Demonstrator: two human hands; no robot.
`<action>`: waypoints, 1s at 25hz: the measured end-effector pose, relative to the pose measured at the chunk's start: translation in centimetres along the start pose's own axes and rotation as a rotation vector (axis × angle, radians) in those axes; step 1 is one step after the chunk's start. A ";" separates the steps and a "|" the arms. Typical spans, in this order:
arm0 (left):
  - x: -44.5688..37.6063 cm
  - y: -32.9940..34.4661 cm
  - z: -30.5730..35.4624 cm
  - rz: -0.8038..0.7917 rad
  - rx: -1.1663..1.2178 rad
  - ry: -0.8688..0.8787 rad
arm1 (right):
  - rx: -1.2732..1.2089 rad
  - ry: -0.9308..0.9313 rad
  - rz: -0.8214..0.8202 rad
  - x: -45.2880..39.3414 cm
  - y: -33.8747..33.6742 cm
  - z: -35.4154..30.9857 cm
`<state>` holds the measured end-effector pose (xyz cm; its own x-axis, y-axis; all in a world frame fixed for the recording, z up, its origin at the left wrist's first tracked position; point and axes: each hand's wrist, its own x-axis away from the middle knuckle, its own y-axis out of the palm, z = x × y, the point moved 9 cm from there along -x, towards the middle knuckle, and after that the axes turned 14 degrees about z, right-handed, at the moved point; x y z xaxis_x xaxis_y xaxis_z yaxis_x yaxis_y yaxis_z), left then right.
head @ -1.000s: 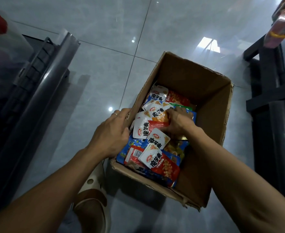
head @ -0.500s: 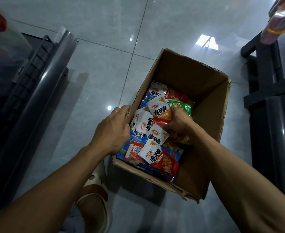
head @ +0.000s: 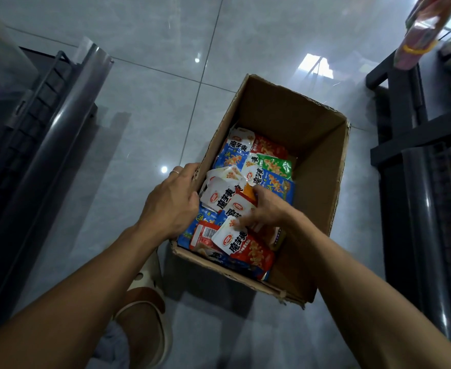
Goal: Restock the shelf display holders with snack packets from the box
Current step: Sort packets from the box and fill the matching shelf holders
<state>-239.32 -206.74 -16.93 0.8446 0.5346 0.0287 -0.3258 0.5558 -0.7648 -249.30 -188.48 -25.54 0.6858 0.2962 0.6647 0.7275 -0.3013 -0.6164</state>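
Gather packets into one bunch before lifting. Left hand [head: 172, 203] rests on the near-left wall of the box [head: 322, 166], fingers hooked over its rim, steadying it. Right hand [head: 265, 211] down among the snack packets [head: 245, 246], fingers curled around a few white-topped ones. One box on the floor; roughly ten packets visible, more hidden underneath.

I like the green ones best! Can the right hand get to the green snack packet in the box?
Probably yes. The green snack packet lies uncovered on top in the open brown cardboard box, just beyond the right hand, which already grips packets there.
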 end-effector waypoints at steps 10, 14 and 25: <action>0.0 -0.1 0.1 -0.004 -0.026 0.006 | -0.140 -0.026 0.113 0.6 -4.1 -1.1; 0.2 0.0 0.4 -0.020 -0.094 -0.003 | -0.378 -0.079 0.246 2.8 -8.3 -1.6; -0.7 -3.9 11.4 0.057 0.258 0.001 | -0.670 -0.156 0.277 12.5 -16.6 -3.2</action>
<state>-243.49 -202.04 -6.64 0.8219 0.5695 -0.0106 -0.4708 0.6687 -0.5755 -252.89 -182.71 -5.66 0.8737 0.2390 0.4236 0.3945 -0.8577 -0.3297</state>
